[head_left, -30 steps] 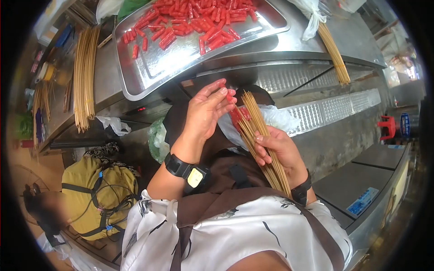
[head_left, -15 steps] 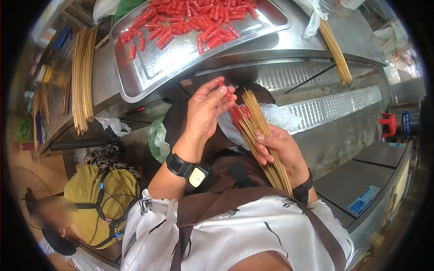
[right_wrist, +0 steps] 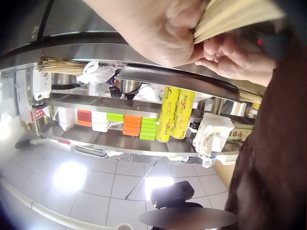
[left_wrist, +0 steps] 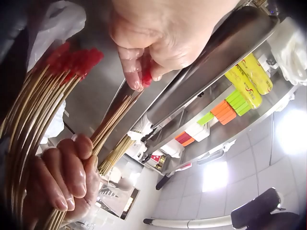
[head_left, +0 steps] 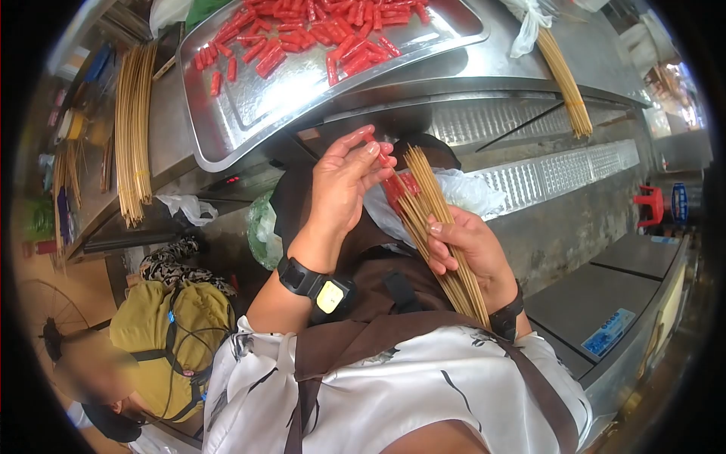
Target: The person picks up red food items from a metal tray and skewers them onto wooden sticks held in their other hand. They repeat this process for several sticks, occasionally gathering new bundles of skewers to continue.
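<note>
My left hand [head_left: 336, 193] pinches a small red piece [head_left: 383, 151] between thumb and fingers, close to the tips of the sticks. In the head view, my right hand [head_left: 473, 253] grips a bundle of thin wooden sticks [head_left: 435, 193]. Several sticks on the bundle's left side carry red pieces [head_left: 395, 188] at their upper ends; the others have bare tips. The left wrist view shows the right hand [left_wrist: 67, 177] curled round the sticks, with the pinched red piece [left_wrist: 146, 76] at one stick's tip. Whether the tip has entered it, I cannot tell.
A metal tray [head_left: 261, 113] of red pieces [head_left: 333, 34] stands on the steel counter ahead. Stick bundles lie at the left [head_left: 136, 136] and right [head_left: 563, 83]. A white plastic bag [head_left: 473, 193] is beyond the held sticks. Another person [head_left: 166, 340] is at the lower left.
The red piece in my left hand has come slightly lower, nearer the stick tips. The right hand keeps its grip. In the head view, the tray has shifted slightly left, and the other person has moved.
</note>
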